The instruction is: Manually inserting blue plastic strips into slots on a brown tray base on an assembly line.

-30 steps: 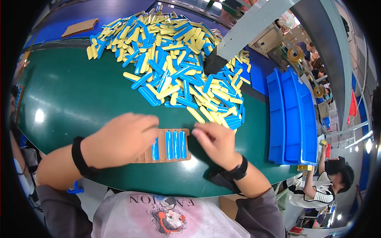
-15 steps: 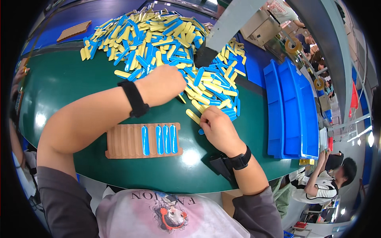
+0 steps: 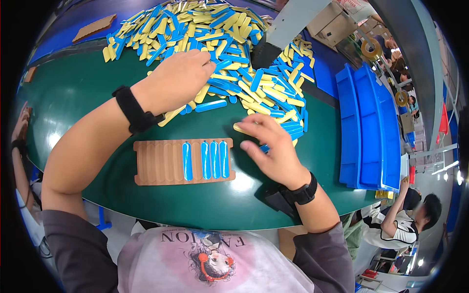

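Observation:
My left hand [image 3: 178,78] is over a large heap of blue and yellow flat strips with rounded ends [image 3: 215,36]. Its fingers curl down into the heap; the fingertips and anything in them are hidden. Lower right of it, my right hand [image 3: 273,149] has thumb and fingers spread. A yellow strip [image 3: 239,128] is by its fingertips, and a blue strip [image 3: 264,148] shows partly beneath it. In front of me lies a brown grooved tray [image 3: 159,163]. One blue strip [image 3: 187,161] lies apart in a groove, with several more at the tray's right end.
Two blue plastic bins [image 3: 378,127] stand along the right side of the green table [image 3: 73,102]. Behind the heap rises a grey metal post [image 3: 288,24]. Another brown grooved piece [image 3: 95,28] lies far left. Other people are at both sides.
My left hand has moved left and farther over the heap. My right hand has gone from pinched fingers to spread ones. The whole view has shifted slightly; the tray's strips look the same.

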Demonstrator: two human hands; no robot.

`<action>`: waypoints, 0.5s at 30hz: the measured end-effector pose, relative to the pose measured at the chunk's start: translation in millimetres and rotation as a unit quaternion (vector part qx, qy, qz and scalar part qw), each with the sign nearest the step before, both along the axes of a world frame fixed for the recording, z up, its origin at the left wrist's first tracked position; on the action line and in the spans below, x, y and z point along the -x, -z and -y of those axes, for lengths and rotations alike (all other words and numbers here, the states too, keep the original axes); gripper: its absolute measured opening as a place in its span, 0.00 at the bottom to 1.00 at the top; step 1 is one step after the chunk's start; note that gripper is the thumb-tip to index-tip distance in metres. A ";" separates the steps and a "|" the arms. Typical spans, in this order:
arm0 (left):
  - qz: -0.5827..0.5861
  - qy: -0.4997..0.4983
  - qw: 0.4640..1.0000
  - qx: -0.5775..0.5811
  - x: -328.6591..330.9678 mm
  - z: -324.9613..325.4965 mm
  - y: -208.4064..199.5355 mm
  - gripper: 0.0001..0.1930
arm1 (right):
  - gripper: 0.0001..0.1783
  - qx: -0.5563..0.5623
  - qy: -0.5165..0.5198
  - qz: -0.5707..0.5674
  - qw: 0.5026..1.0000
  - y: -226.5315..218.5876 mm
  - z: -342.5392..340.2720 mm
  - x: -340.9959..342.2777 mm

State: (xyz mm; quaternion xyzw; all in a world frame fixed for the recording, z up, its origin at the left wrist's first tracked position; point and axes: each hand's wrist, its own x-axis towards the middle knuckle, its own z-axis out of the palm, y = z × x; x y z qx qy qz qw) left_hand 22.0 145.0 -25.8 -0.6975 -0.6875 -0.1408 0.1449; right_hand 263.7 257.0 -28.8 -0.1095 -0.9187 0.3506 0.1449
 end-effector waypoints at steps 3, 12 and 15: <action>0.046 0.022 0.999 0.014 -15.0 16.0 -13.5 0.23 | 0.26 -0.050 -0.091 -0.013 0.994 5.6 7.6 1.5; 0.212 0.127 0.948 0.199 -64.5 23.6 -9.5 0.08 | 0.14 0.138 -0.027 0.011 0.990 16.9 10.6 8.5; 0.185 0.080 0.936 0.289 -66.2 10.4 -3.2 0.07 | 0.09 0.175 0.015 -0.019 0.984 25.2 6.2 7.2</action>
